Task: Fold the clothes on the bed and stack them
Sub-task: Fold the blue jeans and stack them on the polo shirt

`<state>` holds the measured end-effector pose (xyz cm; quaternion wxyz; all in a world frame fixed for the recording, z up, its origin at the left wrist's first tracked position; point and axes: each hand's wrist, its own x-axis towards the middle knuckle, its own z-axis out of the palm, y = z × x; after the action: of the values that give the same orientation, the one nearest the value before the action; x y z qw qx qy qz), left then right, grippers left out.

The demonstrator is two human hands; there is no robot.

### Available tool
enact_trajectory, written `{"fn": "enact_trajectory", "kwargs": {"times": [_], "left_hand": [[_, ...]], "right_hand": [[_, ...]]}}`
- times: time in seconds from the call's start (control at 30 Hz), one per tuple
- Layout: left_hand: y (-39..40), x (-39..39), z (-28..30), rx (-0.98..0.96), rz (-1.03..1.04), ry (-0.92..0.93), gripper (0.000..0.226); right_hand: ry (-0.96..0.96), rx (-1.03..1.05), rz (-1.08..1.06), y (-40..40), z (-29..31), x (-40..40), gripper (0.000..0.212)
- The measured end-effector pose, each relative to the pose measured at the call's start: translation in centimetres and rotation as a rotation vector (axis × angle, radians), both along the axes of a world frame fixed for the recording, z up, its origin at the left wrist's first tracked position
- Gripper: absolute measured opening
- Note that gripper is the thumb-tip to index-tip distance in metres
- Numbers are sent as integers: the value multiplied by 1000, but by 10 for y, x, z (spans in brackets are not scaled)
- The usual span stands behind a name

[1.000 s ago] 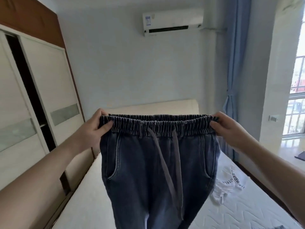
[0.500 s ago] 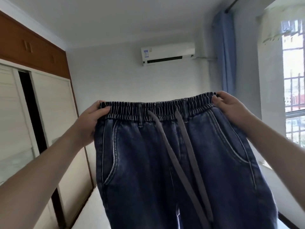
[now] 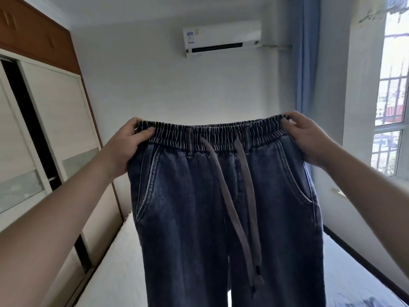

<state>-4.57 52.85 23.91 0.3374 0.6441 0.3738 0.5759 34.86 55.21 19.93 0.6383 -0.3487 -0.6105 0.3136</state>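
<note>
Dark blue jeans [image 3: 192, 218] with an elastic waistband and grey drawstrings hang in the air in front of me, front side facing me. My left hand [image 3: 126, 147] pinches the waistband's left end, thumb on the front. At the right end my right hand [image 3: 305, 138] grips the waistband the same way. The legs hang down past the bottom of the view. Below lies the bed [image 3: 110, 273], mostly hidden by the jeans.
A wardrobe with sliding doors [image 3: 44, 129] stands close along the bed's left side. A blue curtain [image 3: 307, 63] and a window [image 3: 391, 107] are at the right. An air conditioner [image 3: 221, 37] hangs on the far wall. A dark cloth [image 3: 371, 303] lies at the bottom right.
Both hands still hold the waistband. The view has tilted up from the bed, then slightly back down, so the jeans sit lower in view than half a second ago.
</note>
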Motion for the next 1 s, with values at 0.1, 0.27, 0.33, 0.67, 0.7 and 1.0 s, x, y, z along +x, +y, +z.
{"fn": "enact_trajectory", "kwargs": {"times": [0.1, 0.27, 0.33, 0.67, 0.7, 1.0], "left_hand": [[3, 6, -4, -13, 48, -113, 5], [4, 23, -14, -79, 156, -306, 9], [3, 33, -18, -106, 204, -381, 10], [-1, 88, -47, 19, 420, -402, 10], [-2, 93, -50, 34, 414, -381, 8], [-11, 114, -70, 314, 565, 0, 14]], "right_hand": [[140, -80, 46, 2, -4, -7, 20], [323, -174, 61, 5, -7, -26, 17], [413, -233, 79, 3, -10, -37, 18], [554, -207, 202, -11, -19, -116, 25], [540, -199, 204, -11, -21, -123, 23], [212, -24, 25, -16, -38, -145, 19]]}}
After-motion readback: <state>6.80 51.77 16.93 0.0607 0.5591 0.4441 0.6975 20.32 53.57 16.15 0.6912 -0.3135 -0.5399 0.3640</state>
